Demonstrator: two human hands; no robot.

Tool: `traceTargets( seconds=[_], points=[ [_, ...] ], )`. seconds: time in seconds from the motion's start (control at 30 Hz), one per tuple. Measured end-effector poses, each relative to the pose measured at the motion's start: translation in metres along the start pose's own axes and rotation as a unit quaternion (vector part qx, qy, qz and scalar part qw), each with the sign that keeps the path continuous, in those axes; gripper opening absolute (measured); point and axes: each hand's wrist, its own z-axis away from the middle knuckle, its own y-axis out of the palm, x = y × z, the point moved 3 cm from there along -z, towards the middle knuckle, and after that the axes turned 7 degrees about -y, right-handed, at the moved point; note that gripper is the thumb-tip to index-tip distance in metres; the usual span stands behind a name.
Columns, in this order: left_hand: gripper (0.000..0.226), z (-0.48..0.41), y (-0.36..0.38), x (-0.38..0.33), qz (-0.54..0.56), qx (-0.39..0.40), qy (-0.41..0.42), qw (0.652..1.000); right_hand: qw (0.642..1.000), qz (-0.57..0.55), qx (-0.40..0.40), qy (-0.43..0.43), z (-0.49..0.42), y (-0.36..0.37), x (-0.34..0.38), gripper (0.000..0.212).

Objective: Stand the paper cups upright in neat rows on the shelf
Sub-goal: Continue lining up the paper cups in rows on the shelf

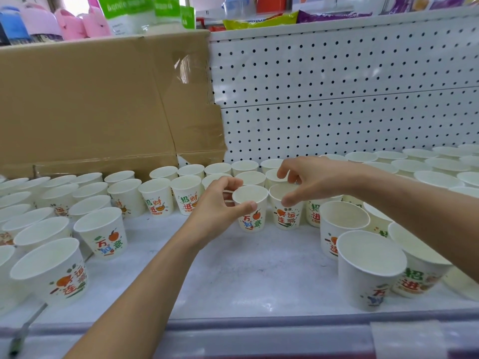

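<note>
**Shelf lip (259,330) crossed by both arms: light cups easily upset**

Front-right cups (370,268) stand upright near the front right corner of the shelf, directly beneath the right forearm (414,211). Should that arm be lowered or drawn back low, they would probably be clipped and tipped, perhaps over the front edge.

Mid-shelf, between the front and back edges, the held cup (250,211) is pinched at its rim by the left hand (220,203), with the thumb on the near side and the fingers round the far-left side. It is upright and seems to rest on the shelf, though this cannot be confirmed. Just beside it to the right, touching or nearly so, stands the next cup (285,212). The right hand (305,180) is curled over it with the thumb at the near rim. Whether the fingers also close on the far rim cannot be told.

Thin paper rims are likely to be dented if pinched hard. Because the rows (217,172) behind are packed rim to rim toward the back edge, a push on either cup would probably be passed along and the line skewed. Empty cups are light, so a finger caught inside a rim on withdrawal could lift or topple one.
</note>
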Motion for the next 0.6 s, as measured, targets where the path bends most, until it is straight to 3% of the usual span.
traceTargets(
  seconds=[0.33,0.47,0.6],
  points=[
    [0.063,0.029,-0.001,-0.007,-0.073,-0.040,0.013,0.996,0.999,-0.014,-0.032,-0.041,0.024,-0.004,0.021,0.058],
    [0.059,0.078,-0.006,-0.009,-0.086,-0.118,0.060,0.987,0.988,-0.024,-0.080,-0.126,0.048,0.001,0.064,0.057],
    [0.050,0.124,-0.025,0.009,-0.073,-0.206,0.078,0.973,0.964,-0.129,-0.131,-0.192,0.068,0.027,0.117,0.051]
  ],
)
